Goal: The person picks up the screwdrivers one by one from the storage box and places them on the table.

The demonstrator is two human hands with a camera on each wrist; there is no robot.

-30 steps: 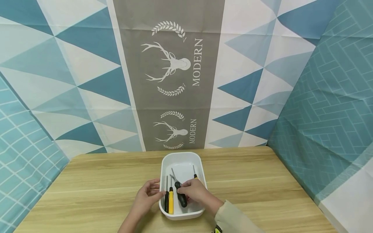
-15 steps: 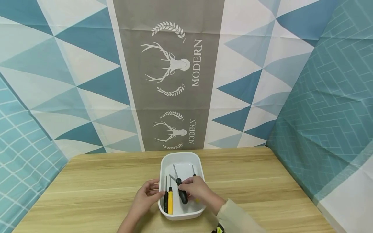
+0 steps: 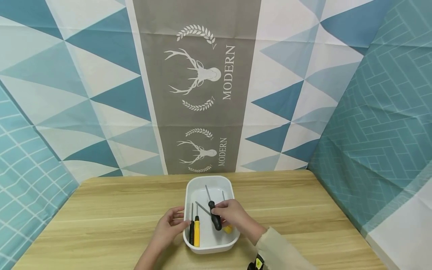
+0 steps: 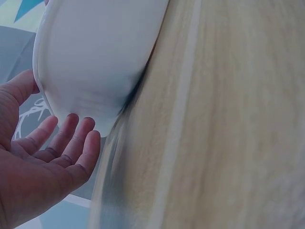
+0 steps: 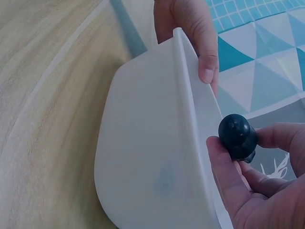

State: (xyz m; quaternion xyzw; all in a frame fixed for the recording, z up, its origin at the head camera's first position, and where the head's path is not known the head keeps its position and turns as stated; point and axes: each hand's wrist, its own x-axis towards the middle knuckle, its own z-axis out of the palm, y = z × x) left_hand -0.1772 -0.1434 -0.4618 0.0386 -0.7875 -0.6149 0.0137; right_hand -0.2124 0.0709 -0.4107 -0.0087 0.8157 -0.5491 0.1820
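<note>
My right hand [image 3: 234, 214] pinches the black handle of a screwdriver [image 3: 216, 219] above the white tray [image 3: 210, 250]. The handle's rounded end [image 5: 234, 133] shows between thumb and fingers in the right wrist view. With its thumb over the tray's left rim and fingers against the outer wall, my left hand [image 4: 52, 162] holds the tray. Along the tray's left side lie a slim black screwdriver [image 3: 191, 232] and a yellow-handled screwdriver [image 3: 197, 233]. Partly hidden behind my right hand are a metal shaft [image 3: 202, 208] and a yellow handle [image 3: 228, 229].
The tray stands on a wood-grain table [image 3: 287, 210]. Patterned cloth walls [image 3: 199, 93] rise behind it and at both sides. A small black-and-yellow object [image 3: 258, 262] shows beside the right sleeve [image 3: 281, 249] at the front edge.
My right hand has moved to the right and slightly away from me with the black screwdriver, which has shifted off the other shaft. My left hand has stayed at the tray's rim.
</note>
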